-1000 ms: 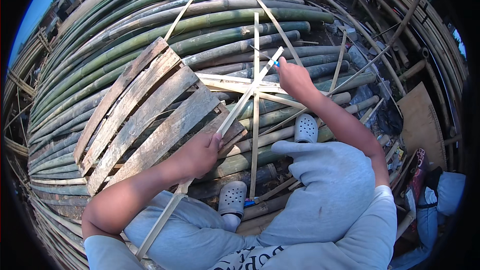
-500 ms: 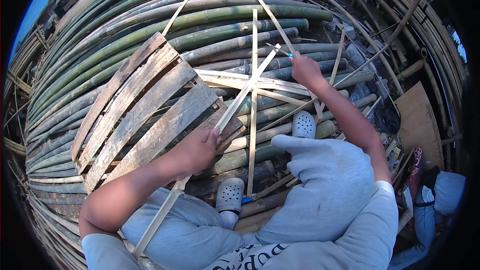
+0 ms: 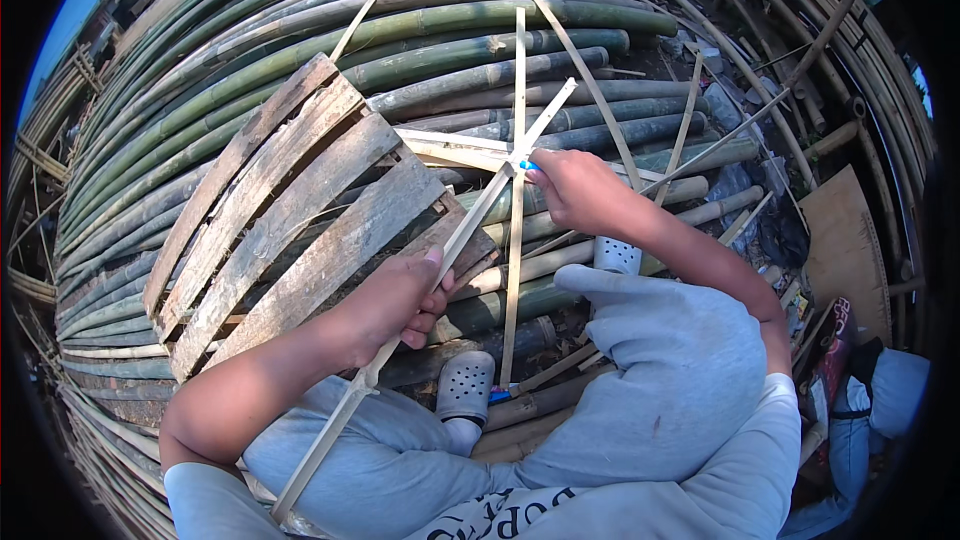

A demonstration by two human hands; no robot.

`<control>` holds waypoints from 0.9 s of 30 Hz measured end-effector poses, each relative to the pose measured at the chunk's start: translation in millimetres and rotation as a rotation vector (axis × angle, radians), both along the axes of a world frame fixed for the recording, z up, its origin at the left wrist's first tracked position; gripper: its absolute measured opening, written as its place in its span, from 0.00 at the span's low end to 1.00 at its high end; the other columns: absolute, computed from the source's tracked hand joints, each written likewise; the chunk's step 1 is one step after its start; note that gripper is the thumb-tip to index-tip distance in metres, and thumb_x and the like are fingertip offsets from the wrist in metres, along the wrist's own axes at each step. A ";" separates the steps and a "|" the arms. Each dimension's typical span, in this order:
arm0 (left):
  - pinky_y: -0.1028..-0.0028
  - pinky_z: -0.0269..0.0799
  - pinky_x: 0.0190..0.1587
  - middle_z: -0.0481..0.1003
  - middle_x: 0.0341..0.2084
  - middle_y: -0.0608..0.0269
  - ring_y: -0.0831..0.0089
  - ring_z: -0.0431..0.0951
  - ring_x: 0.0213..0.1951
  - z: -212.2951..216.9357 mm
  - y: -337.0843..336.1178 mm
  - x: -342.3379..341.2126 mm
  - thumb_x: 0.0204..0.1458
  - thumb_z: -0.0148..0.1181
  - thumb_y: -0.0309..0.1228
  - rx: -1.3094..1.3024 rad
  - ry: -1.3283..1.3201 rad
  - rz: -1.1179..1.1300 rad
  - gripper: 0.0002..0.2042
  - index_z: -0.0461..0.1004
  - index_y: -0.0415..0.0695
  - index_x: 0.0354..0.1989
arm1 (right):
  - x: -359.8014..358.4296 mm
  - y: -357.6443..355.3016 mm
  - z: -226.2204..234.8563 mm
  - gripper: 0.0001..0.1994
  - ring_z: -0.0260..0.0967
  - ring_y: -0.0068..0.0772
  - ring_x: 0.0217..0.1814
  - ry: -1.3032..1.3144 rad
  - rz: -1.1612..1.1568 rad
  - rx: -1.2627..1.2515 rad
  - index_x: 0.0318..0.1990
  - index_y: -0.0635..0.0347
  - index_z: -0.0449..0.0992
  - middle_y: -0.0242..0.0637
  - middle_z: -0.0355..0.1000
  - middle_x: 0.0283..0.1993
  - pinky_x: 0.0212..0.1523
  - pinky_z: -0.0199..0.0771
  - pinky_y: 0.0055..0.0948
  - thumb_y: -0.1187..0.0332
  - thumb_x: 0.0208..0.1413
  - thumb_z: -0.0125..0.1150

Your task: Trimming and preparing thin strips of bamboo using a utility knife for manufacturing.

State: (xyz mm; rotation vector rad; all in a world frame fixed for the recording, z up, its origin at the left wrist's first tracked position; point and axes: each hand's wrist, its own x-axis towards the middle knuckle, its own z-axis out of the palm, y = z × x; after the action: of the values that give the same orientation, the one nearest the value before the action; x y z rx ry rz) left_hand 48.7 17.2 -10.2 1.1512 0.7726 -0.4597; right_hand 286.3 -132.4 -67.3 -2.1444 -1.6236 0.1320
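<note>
A long pale bamboo strip point(image 3: 470, 225) runs slantwise from beside my left thigh up to the far middle, with a rough node near my knee. My left hand point(image 3: 395, 305) is closed around its middle. My right hand point(image 3: 570, 185) grips a small knife point(image 3: 528, 166), of which a bit of blue shows at the fingers. The knife meets the strip's upper part; its blade is mostly hidden there. Beneath lie several crossing bamboo strips point(image 3: 518, 90), one of them upright in view just behind the held strip.
A slatted wooden pallet point(image 3: 300, 220) lies left of the strips. Green bamboo poles point(image 3: 420, 20) spread under everything. My feet in grey clogs point(image 3: 466, 385) rest among the poles. At right are a brown board point(image 3: 848, 250) and litter.
My right hand has moved left and down with the knife, from beyond the strip's far end to against the strip. The left hand keeps its hold, its fingers slightly looser.
</note>
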 end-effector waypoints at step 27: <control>0.71 0.64 0.18 0.65 0.17 0.67 0.76 0.64 0.15 -8.5 -15.4 6.7 0.70 0.35 0.45 0.668 -0.090 -0.281 0.20 0.65 0.44 0.31 | 95.0 -10.3 -67.6 0.13 0.74 0.56 0.25 -0.295 -0.217 -0.045 0.32 0.64 0.67 0.52 0.72 0.21 0.25 0.73 0.50 0.63 0.65 0.50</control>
State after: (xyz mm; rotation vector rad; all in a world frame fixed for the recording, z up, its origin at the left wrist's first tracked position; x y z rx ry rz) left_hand 55.4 1.8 -18.7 1.9070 0.7055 -0.3847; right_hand 381.3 -142.7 -135.0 -2.4500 -1.5355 -0.2273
